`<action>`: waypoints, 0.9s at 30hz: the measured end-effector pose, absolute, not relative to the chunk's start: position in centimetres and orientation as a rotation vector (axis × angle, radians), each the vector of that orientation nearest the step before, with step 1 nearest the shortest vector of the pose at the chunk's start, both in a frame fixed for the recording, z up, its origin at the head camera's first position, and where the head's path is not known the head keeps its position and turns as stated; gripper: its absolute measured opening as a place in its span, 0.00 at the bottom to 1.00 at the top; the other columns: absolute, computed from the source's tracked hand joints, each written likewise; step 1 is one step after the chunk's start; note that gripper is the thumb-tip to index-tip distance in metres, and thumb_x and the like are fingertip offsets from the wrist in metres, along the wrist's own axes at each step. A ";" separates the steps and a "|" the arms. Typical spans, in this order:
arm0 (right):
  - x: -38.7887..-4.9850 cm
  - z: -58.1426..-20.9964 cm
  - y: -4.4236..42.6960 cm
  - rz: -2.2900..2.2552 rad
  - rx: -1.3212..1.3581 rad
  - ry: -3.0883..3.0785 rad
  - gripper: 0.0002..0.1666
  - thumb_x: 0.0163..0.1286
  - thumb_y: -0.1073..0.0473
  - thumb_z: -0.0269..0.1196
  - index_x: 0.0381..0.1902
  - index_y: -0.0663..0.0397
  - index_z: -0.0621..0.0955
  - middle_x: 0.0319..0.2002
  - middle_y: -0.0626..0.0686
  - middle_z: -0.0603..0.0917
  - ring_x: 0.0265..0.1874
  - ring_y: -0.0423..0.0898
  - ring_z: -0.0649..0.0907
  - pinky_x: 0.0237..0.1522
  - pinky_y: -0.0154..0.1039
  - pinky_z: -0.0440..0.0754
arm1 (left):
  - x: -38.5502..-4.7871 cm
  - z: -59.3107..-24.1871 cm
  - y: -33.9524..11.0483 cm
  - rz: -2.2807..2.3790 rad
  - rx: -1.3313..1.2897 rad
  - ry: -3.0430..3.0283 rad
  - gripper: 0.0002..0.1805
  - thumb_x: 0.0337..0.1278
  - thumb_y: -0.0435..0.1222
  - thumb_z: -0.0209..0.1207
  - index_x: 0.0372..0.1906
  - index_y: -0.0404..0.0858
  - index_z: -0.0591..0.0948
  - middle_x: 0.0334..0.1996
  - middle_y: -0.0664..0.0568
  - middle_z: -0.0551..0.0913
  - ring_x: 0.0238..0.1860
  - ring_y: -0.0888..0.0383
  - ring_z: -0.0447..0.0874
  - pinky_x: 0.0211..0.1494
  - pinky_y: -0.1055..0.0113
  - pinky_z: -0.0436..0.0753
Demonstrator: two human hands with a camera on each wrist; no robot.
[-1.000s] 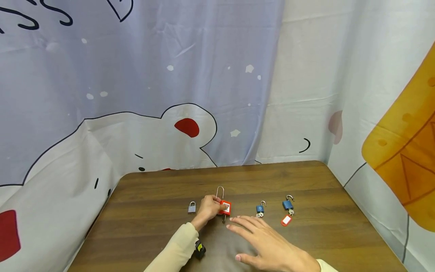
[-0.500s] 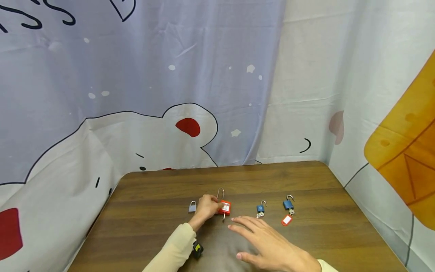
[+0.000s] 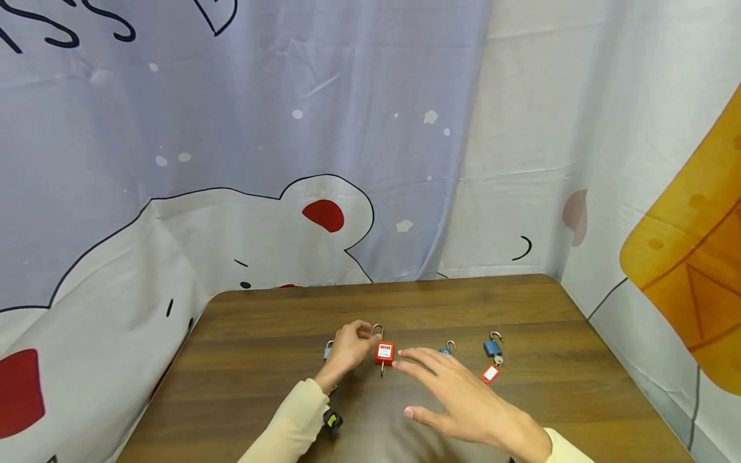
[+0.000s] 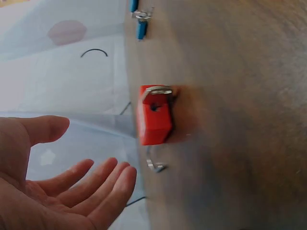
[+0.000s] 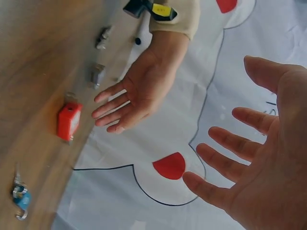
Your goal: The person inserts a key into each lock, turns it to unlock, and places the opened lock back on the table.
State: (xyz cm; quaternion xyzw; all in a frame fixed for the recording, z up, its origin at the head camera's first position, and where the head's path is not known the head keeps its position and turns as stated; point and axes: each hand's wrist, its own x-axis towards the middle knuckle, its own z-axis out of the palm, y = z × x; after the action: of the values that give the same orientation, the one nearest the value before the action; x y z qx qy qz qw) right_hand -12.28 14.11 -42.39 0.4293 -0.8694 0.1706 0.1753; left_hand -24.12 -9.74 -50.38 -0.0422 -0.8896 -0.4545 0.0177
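Observation:
A red padlock (image 3: 384, 352) with a white label lies on the table, its shackle pointing to the far side and a key in its near end. Just left of it my left hand (image 3: 349, 349) hovers with loose fingers; the right wrist view shows a gap between that hand (image 5: 148, 79) and the padlock (image 5: 68, 120). My right hand (image 3: 457, 392) is held over the table to the right of the red padlock, fingers spread and holding nothing. A small blue padlock (image 3: 445, 351) is partly hidden behind it. A grey padlock (image 3: 327, 353) is partly covered by my left hand.
Farther right lies a blue padlock (image 3: 493, 348) with its shackle open, a key and a red tag (image 3: 490, 374) attached. A small metallic item (image 5: 103, 37) lies beyond the grey padlock. A printed curtain (image 3: 260, 128) hangs behind the wooden table (image 3: 278, 399).
My left hand has let go of the red padlock and lifted away from it to the left. My right hand has risen slightly, now covering part of the small blue padlock.

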 end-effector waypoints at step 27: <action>-16.5 -38.9 11.7 0.772 1.032 -2.386 0.29 0.67 0.48 0.63 0.64 0.47 0.73 0.60 0.45 0.77 0.60 0.44 0.77 0.61 0.46 0.77 | -18.8 -43.3 -13.8 -1.043 -0.300 -2.750 0.40 0.57 0.56 0.62 0.72 0.47 0.66 0.72 0.48 0.67 0.73 0.43 0.63 0.70 0.40 0.67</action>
State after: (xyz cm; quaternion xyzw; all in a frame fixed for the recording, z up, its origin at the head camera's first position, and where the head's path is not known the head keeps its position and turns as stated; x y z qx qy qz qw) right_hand -16.54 11.67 -38.93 0.3716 -0.8597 0.2780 0.2132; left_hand -18.76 -13.79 -43.33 -0.1011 -0.9262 -0.3513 0.0922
